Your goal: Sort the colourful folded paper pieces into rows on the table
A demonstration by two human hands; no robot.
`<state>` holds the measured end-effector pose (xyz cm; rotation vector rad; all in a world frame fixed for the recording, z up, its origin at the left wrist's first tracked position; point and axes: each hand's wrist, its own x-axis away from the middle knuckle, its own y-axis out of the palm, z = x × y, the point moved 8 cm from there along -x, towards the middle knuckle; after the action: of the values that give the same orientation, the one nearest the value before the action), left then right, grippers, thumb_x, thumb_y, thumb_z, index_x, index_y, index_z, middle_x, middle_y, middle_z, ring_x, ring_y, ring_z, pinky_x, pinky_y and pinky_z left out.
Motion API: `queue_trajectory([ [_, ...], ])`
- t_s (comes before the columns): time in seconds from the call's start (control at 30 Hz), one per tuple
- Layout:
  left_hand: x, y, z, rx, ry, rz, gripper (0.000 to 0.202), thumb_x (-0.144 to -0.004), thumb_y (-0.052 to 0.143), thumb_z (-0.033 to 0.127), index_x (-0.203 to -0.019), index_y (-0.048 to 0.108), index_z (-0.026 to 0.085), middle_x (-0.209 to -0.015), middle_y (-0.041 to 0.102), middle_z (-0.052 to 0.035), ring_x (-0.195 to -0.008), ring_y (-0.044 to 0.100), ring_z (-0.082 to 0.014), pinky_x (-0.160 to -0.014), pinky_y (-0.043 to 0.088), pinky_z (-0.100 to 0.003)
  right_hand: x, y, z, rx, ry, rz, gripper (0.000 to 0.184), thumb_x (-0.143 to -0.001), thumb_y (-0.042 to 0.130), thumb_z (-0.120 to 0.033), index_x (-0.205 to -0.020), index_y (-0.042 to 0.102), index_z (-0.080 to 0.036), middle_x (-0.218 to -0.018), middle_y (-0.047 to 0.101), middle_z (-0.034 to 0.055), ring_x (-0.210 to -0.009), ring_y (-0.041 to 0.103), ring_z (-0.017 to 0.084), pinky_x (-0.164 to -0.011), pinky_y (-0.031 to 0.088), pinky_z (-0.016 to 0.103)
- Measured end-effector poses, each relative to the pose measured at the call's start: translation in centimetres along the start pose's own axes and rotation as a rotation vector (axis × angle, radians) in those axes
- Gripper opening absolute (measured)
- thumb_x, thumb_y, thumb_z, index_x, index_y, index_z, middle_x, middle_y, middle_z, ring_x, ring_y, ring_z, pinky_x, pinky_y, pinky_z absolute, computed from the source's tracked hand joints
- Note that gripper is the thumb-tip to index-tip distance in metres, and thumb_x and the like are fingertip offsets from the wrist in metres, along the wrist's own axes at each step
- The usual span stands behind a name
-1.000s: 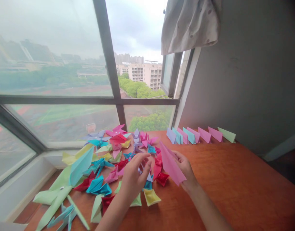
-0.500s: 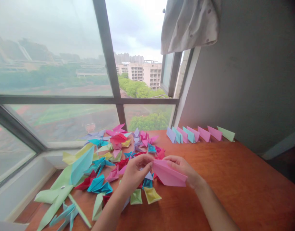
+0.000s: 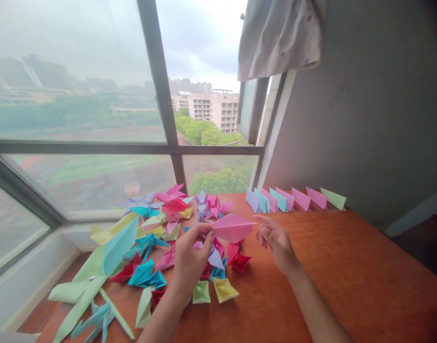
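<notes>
Above the middle of the desk (image 3: pixel 332 271), a pink paper plane (image 3: pixel 233 229) is held in the air, pinched at its left end between the thumb and fingers of the left hand (image 3: pixel 190 252). That grip is closed on the paper, and the plane lies nearly level, its narrow right end pointing to the right hand (image 3: pixel 278 244). The right grip is loosely open, fingers partly curled around nothing; its index fingertip is just beside the plane's end, and whether they touch I cannot tell.

Along the desk's far edge, toward the far right corner, stands a row of eight folded paper planes (image 3: pixel 301 199) in lavender, light blue, pink and light green, the green one farthest right. Over the left half of the desk spread many origami pieces, among them a yellow paper box (image 3: pixel 225 289) and a light green paper box (image 3: pixel 201 292) side by side below the hands. Toward the left edge lie a light green pinwheel (image 3: pixel 83 296) and a light blue paper plane (image 3: pixel 120 244).
</notes>
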<state>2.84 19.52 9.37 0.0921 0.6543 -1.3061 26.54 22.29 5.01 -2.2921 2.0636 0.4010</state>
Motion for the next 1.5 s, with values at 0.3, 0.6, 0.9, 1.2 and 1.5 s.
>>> queue_trajectory([
  [0.3, 0.1, 0.6, 0.5, -0.08, 0.085, -0.033, 0.008, -0.087, 0.059, 0.02, -0.09, 0.067, 0.018, -0.077, 0.069, -0.0012, -0.065, 0.064, -0.0134, -0.063, 0.051, -0.022, -0.2, 0.0, 0.4, 0.22, 0.014, 0.014, 0.028, -0.081, 0.067, -0.044, -0.086, 0.071, -0.018, -0.071, 0.066, 0.0024, -0.065, 0.059, 0.014, -0.058, 0.045, 0.024],
  [0.6, 0.0, 0.7, -0.1, 0.023, 0.023, -0.058, 0.013, -0.087, 0.06, 0.025, -0.092, 0.069, 0.017, -0.078, 0.07, -0.0035, -0.069, 0.065, -0.0156, -0.064, 0.054, -0.024, -0.4, -0.8, -1.3, 0.604, -0.246, 0.016, 0.026, -0.088, 0.06, -0.041, -0.082, 0.072, -0.019, -0.077, 0.068, 0.0051, -0.067, 0.057, 0.015, -0.061, 0.045, 0.026],
  [0.9, -0.1, 1.6, -1.0, 0.276, -0.17, -0.153, 0.017, -0.083, 0.066, 0.031, -0.089, 0.069, 0.016, -0.078, 0.07, -0.0035, -0.069, 0.066, -0.0164, -0.059, 0.052, -0.022, -0.1, -0.1, -2.2, 0.285, -0.125, -0.137, 0.023, -0.083, 0.067, -0.042, -0.082, 0.075, -0.02, -0.091, 0.067, 0.0089, -0.087, 0.059, 0.022, -0.071, 0.045, 0.031],
  [1.2, -0.3, 1.9, -1.7, 0.433, -0.266, -0.16, 0.021, -0.079, 0.07, 0.035, -0.086, 0.07, 0.015, -0.076, 0.071, -0.003, -0.064, 0.065, -0.0143, -0.057, 0.051, -0.021, 0.3, 0.4, -1.9, 0.165, 0.013, -0.195, 0.026, -0.08, 0.069, -0.043, -0.076, 0.071, -0.017, -0.078, 0.062, 0.0033, -0.073, 0.054, 0.016, -0.064, 0.042, 0.026],
  [1.5, 0.0, 1.7, -1.7, 0.336, -0.223, -0.143, 0.023, -0.083, 0.067, 0.033, -0.097, 0.068, 0.016, -0.086, 0.072, -0.0061, -0.078, 0.068, -0.0186, -0.068, 0.054, -0.025, -0.4, -11.7, -2.3, 0.525, -0.152, 0.571, 0.038, -0.076, 0.068, -0.052, -0.087, 0.072, -0.016, -0.079, 0.07, 0.0055, -0.072, 0.061, 0.02, -0.064, 0.047, 0.029],
])
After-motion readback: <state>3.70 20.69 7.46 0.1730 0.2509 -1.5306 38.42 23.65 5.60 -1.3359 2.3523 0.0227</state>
